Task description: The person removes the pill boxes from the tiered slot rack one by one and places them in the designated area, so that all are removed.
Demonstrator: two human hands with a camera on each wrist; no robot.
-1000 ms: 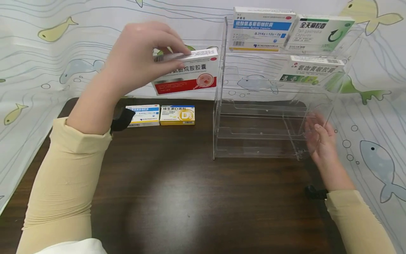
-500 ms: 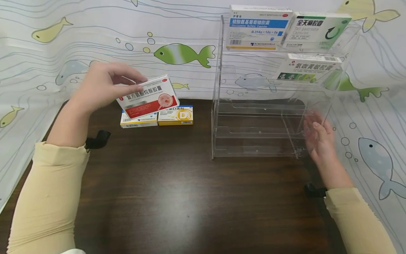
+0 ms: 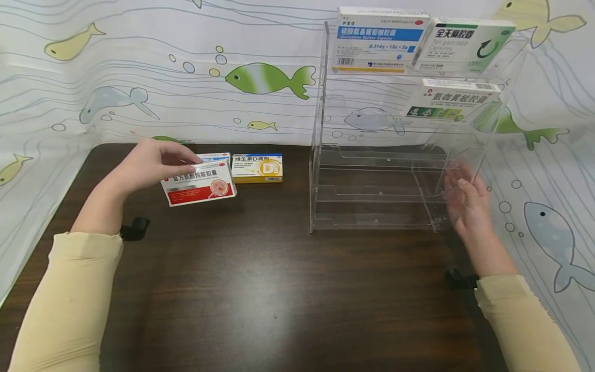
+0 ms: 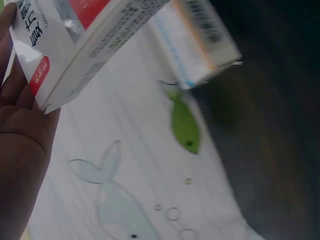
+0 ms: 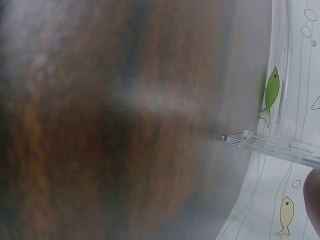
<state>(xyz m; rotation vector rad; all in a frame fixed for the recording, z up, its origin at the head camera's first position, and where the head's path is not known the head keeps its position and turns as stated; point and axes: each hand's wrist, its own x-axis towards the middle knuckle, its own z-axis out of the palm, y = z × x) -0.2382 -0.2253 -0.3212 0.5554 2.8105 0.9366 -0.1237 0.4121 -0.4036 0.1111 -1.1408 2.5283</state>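
Observation:
In the head view my left hand point(image 3: 153, 164) pinches a white and red medicine box point(image 3: 200, 185) by its upper left part, thumb in front. The held box tilts slightly and overlaps the blue and white medicine box point(image 3: 214, 157) behind it. Right beside that one lies a yellow vitamin D box point(image 3: 257, 169). My right hand point(image 3: 469, 201) rests against the outer right side of a clear acrylic rack point(image 3: 376, 199), its fingers partly seen through the panel. In the right wrist view a fingertip point(image 5: 312, 195) shows close to the rack's clear panel point(image 5: 280, 150).
On the rack's top tier stand a blue and white box point(image 3: 378, 41) and a green and white box point(image 3: 465, 46). One tier lower, a white box with a green strip point(image 3: 455, 102) leans at the right. A fish-print curtain point(image 3: 186, 93) surrounds the dark wooden table point(image 3: 260, 289).
My left hand has carried the white and red box away from the rack's left side, leftward and down toward the boxes on the table. My right hand has stayed at the rack.

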